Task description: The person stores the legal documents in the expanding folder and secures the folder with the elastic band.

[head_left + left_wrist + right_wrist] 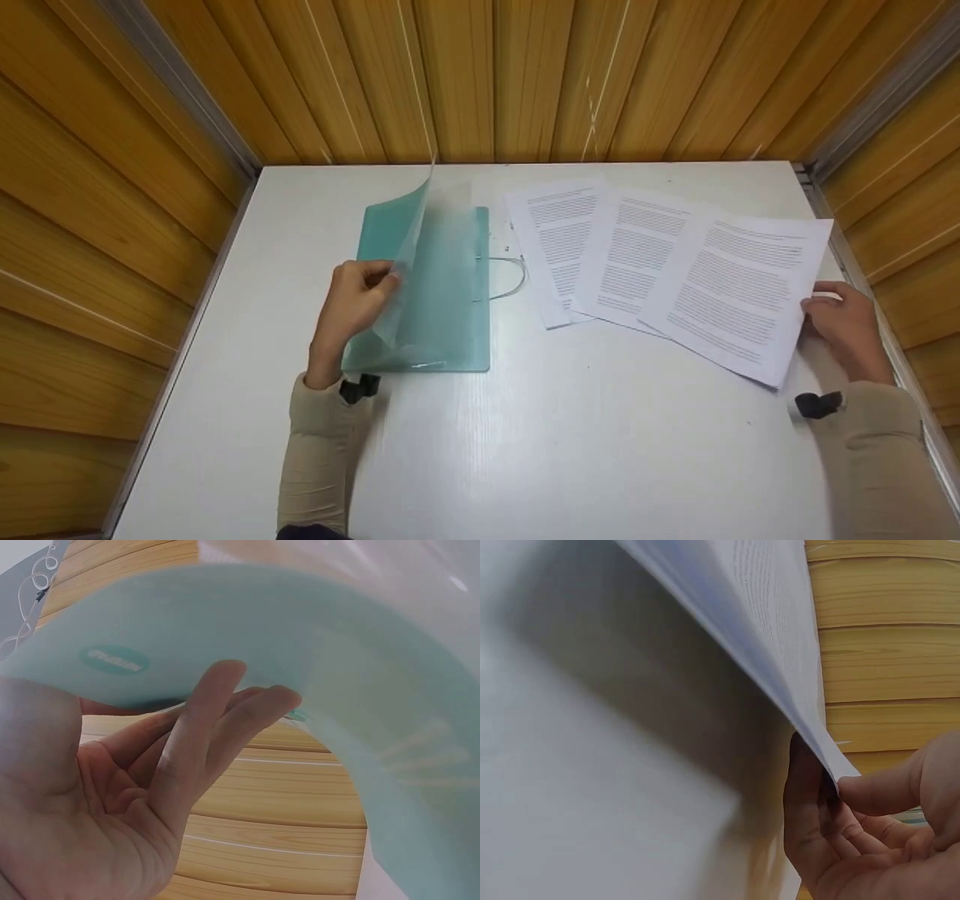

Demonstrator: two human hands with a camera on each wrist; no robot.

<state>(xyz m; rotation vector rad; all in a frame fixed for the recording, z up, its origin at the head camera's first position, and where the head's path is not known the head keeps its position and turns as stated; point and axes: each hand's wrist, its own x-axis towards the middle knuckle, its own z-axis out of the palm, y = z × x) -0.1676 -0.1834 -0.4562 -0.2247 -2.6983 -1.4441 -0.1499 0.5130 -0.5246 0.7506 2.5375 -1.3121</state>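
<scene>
A teal folder [457,330] lies on the white table, its front cover and clear plastic sheets lifted and bent upright. My left hand [352,300] pinches the raised cover [225,622] and sheets at the near part of their edge; an oval label [115,660] shows on the cover in the left wrist view. To the right of the folder, my right hand [847,326] grips the rightmost stack of printed sheets [735,292] by its right edge, thumb on top and fingers beneath. That edge is raised off the table in the right wrist view.
Two more printed papers, a middle one [645,251] and a left one [559,240], fan out under the gripped stack. A thin cord loop [521,277] sticks out from the folder's right side. Wood-patterned walls [525,82] enclose the white table [585,450].
</scene>
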